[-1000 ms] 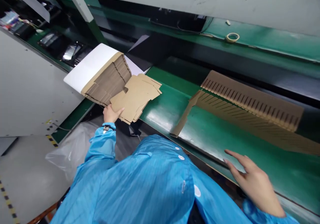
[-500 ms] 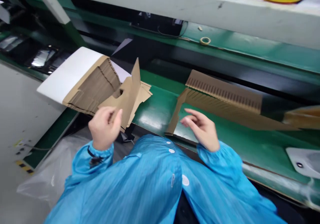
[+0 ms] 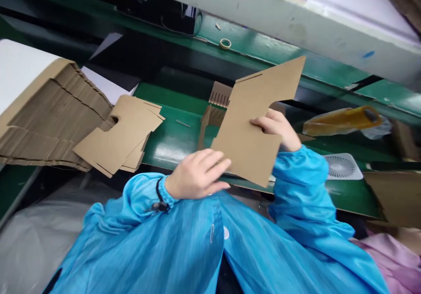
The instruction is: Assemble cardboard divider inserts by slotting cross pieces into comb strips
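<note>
I hold a flat brown cardboard blank (image 3: 253, 123) up in front of me over the green bench (image 3: 171, 143). My left hand (image 3: 197, 175) grips its lower left edge, fingers closed over the card. At the blank's right edge my right hand (image 3: 278, 127) pinches it from behind. A loose pile of similar cardboard blanks (image 3: 121, 132) lies on the bench to the left. A tall slanted stack of cardboard blanks (image 3: 49, 114) with a white sheet on top leans beside that pile.
A slotted cardboard divider (image 3: 219, 97) stands behind the held blank. A tape roll (image 3: 225, 44) lies on the far green ledge. A small white fan (image 3: 342, 167) and a yellow roll in plastic (image 3: 342, 119) sit at right. A pink sleeve (image 3: 391, 259) shows at the lower right.
My left hand lifted one blank off the pile and carried it right. My right hand came up and took its right edge. The view swung to the right.
</note>
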`<state>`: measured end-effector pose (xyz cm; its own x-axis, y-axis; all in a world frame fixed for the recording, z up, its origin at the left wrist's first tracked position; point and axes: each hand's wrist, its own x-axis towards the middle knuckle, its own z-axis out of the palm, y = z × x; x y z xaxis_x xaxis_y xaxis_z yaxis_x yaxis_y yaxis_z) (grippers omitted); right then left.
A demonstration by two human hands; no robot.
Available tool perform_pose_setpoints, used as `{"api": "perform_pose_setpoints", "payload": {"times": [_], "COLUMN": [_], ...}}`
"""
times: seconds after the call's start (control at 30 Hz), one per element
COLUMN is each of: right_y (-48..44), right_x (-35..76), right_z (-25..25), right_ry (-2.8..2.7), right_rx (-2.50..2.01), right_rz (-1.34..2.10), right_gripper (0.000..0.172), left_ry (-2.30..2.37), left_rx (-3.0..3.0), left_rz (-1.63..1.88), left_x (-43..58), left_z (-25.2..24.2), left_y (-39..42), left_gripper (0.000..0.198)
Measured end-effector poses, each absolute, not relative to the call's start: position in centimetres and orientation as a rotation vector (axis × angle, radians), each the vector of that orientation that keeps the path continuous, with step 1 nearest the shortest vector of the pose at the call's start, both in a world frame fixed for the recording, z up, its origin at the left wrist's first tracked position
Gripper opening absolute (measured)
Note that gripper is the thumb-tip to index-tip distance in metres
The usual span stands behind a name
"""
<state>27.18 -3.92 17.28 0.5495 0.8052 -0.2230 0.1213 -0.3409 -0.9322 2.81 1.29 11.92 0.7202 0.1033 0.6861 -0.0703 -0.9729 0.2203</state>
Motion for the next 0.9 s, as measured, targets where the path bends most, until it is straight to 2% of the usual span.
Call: {"api": "perform_pose_setpoints", "payload": {"times": [0.1,0.23,0.3,0.47,0.9], "right_y": [-3.8,-2.3,-1.7,-1.0,0.8], "right_x": [29.2,29.0,28.4,27.2,27.9], "right_z": [17.6,16.3,16.0,16.1,13.1], "right_ry": [-0.715,-0.66,-0.673,-0.623,-0.887], "right_rx": [-1.901,-1.965,-1.965,-2.04,-2.134], "right_rz": [1.041,1.193,1.244,1.281,1.16], "right_gripper": [0.011,0.008,0.008,0.005,0.013], "left_ry": [0.204,0.195,0.202,0.231,0.205], "left_rx": [2.532,2.465,2.442,2.426,2.339], "left_rz": [0.912,0.679,0.642,0.599,0.63], "left_x": [2.6,2.4,2.2,1.9,2.5], "left_z": [7.0,1.0,-0.7,-1.7,-1.3], "left_y": [2.0,1.7,1.4,1.1,1.0], "left_gripper": [0.032,0.046,0.043,0.02,0.022]}}
